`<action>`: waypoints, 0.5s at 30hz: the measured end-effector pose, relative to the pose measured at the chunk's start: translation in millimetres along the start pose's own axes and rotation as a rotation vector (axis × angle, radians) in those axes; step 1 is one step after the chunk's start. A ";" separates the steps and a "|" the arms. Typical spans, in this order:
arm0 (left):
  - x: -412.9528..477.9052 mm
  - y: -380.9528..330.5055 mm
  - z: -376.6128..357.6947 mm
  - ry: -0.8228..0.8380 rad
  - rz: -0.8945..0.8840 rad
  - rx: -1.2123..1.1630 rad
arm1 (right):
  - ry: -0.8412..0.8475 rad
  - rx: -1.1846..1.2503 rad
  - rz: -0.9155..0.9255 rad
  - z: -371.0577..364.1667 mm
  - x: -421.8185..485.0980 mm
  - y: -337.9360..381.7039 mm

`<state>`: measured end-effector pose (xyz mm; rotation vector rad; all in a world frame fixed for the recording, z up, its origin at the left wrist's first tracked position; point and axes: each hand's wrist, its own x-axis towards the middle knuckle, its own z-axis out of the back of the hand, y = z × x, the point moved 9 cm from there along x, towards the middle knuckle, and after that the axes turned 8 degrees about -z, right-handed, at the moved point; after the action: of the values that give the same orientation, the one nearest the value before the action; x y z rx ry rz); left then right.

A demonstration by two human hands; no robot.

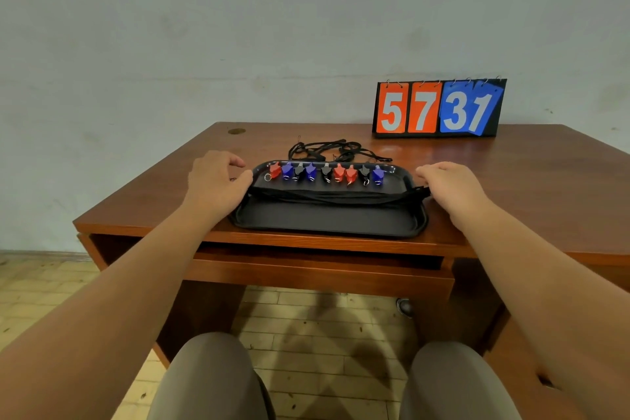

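A black tray (327, 222) lies near the front edge of a brown wooden desk (511, 181). Along its far side stand several small whistles (327, 172) in a row, red, blue and black, each with a metal ring. A bundle of black cords (334, 196) stretches straight across the tray's middle. My left hand (213, 181) is at the tray's left end with its thumb at the cords' end. My right hand (450, 186) is at the right end, fingers curled loosely over the other end of the bundle. Whether either hand pinches the cords is hidden.
More black cords (337, 150) lie tangled on the desk just behind the tray. A flip scoreboard (438, 109) reading 5 7 3 1 stands at the back right against the wall. My knees show below the desk's front edge, over a tiled floor.
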<state>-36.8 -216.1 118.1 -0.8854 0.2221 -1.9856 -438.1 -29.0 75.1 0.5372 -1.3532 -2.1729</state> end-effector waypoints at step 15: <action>88.3 -117.2 -86.1 0.301 -0.240 -0.094 | 0.076 -0.018 -0.036 -17.2 79.4 18.1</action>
<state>-201.3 -237.7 155.4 -0.6930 0.3983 -2.3475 -486.6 -96.4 79.6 0.6348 -1.2917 -2.1683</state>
